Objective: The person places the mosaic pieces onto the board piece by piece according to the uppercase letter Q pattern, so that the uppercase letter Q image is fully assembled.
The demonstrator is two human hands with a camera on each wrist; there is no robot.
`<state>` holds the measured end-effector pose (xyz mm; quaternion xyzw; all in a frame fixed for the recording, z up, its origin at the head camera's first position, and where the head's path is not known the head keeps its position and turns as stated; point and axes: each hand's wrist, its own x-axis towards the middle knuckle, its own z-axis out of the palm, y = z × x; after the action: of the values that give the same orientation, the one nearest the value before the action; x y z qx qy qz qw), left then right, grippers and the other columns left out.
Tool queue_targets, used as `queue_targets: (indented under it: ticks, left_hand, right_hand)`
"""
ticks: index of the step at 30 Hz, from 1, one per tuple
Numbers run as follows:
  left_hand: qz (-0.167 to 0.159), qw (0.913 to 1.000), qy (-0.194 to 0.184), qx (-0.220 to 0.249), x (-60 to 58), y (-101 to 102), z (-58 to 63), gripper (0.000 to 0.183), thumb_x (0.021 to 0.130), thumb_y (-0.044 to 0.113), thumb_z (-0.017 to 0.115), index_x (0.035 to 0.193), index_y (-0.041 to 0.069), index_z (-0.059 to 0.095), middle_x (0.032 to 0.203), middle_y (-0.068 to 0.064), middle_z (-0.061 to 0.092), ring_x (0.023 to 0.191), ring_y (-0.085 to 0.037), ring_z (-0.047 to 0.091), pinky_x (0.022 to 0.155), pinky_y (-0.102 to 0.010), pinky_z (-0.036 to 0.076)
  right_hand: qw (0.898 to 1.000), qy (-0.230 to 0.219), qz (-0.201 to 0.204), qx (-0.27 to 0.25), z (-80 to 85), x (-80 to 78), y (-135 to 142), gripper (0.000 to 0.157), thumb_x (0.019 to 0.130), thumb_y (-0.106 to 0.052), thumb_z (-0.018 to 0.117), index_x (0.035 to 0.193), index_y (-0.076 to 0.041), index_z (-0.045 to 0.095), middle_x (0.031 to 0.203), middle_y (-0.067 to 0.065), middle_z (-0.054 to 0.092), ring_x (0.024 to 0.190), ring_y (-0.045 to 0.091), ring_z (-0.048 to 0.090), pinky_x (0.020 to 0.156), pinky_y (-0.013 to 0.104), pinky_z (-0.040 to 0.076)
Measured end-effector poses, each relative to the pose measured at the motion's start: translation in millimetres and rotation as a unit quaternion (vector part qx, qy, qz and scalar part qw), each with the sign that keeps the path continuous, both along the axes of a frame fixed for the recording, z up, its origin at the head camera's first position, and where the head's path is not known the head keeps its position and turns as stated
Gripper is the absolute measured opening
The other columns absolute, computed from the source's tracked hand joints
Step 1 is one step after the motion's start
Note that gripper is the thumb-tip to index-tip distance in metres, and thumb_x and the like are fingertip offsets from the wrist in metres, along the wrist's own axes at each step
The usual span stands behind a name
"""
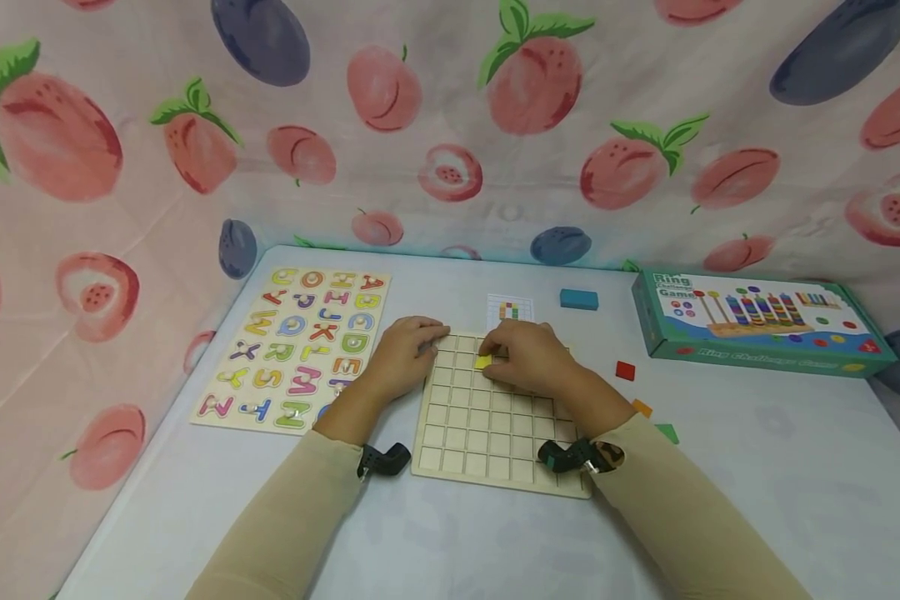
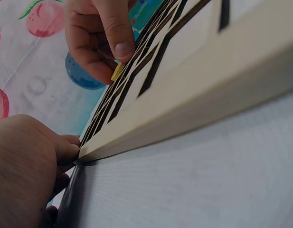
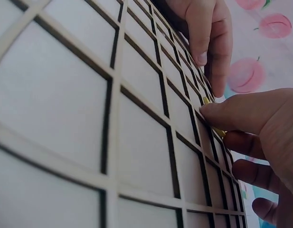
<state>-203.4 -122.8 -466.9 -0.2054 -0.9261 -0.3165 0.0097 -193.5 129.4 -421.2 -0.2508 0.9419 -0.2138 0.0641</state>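
a thin, bright yellow tile [image 1: 483,362] is at the far rows of the pale wooden grid board [image 1: 477,419], pinched by the right hand [image 1: 528,358], thumb and fingers nearly together; the left hand [image 1: 403,358] grips the board's far left corner.

The white table [image 1: 780,475] bears an alphabet board [image 1: 291,348], gridded board [image 1: 477,418], pattern card [image 1: 510,308], coloured pieces [image 1: 626,371] and game box [image 1: 765,325].

R fingers [image 2: 122,49] pinch yel. pc. [image 2: 117,71]
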Motion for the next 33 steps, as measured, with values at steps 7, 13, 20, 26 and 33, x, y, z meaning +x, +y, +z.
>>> queue_targets:
  ticks: [7, 13, 20, 26, 33]
  left_hand:
    - [0.002, 1.0, -0.001, 0.0, 0.2, -0.3, 2.2, 0.039, 0.105, 0.011, 0.06, 0.142, 0.009, 0.07, 0.144, -0.008, 0.064, 0.143, -0.029, 0.051, 0.123, -0.046, 0.035]
    - [0.003, 1.0, -0.006, 0.002, 0.1, 0.1, 2.6, 0.039, 0.105, 0.011, 0.06, 0.143, 0.009, 0.07, 0.144, -0.007, 0.064, 0.144, -0.028, 0.05, 0.123, -0.046, 0.035]
    - [0.001, 1.0, -0.006, 0.0, 0.5, 0.3, 1.3, 0.039, 0.104, 0.011, 0.06, 0.142, 0.008, 0.07, 0.144, -0.008, 0.064, 0.144, -0.029, 0.05, 0.123, -0.046, 0.034]
    - [-0.001, 1.0, -0.004, 0.0, 1.3, 1.6, 1.8, 0.039, 0.104, 0.011, 0.06, 0.142, 0.008, 0.07, 0.144, -0.008, 0.064, 0.144, -0.03, 0.05, 0.124, -0.047, 0.034]
    - [0.002, 1.0, -0.002, 0.001, 2.6, 0.8, 3.5, 0.039, 0.105, 0.011, 0.06, 0.143, 0.007, 0.069, 0.145, -0.009, 0.064, 0.144, -0.03, 0.05, 0.124, -0.046, 0.034]
  right_hand:
    - [1.0, 0.012, 0.0, -0.005, -2.0, 2.1, -0.6, 0.025, 0.092, -0.027, 0.086, 0.115, -0.018, 0.082, 0.115, 0.001, 0.075, 0.103, 0.022, 0.07, 0.098, 0.059, 0.045]
    - [1.0, 0.026, 0.002, -0.014, -3.8, 2.2, 0.4, 0.024, 0.092, -0.027, 0.085, 0.114, -0.018, 0.084, 0.113, -0.002, 0.076, 0.104, 0.022, 0.071, 0.096, 0.058, 0.045]
    - [0.999, 0.036, 0.009, -0.029, -6.2, 3.5, 5.7, 0.024, 0.092, -0.026, 0.084, 0.114, -0.017, 0.083, 0.113, 0.0, 0.076, 0.1, 0.021, 0.07, 0.096, 0.057, 0.047]
    - [0.997, 0.028, 0.004, -0.065, -6.0, 6.0, 16.1, 0.022, 0.094, -0.021, 0.08, 0.115, -0.015, 0.082, 0.114, 0.003, 0.075, 0.093, 0.019, 0.069, 0.088, 0.048, 0.055]
    - [0.996, -0.011, -0.04, -0.085, -0.8, 8.2, 33.2, 0.023, 0.096, -0.021, 0.079, 0.117, -0.013, 0.081, 0.114, 0.002, 0.072, 0.094, 0.02, 0.065, 0.084, 0.04, 0.055]
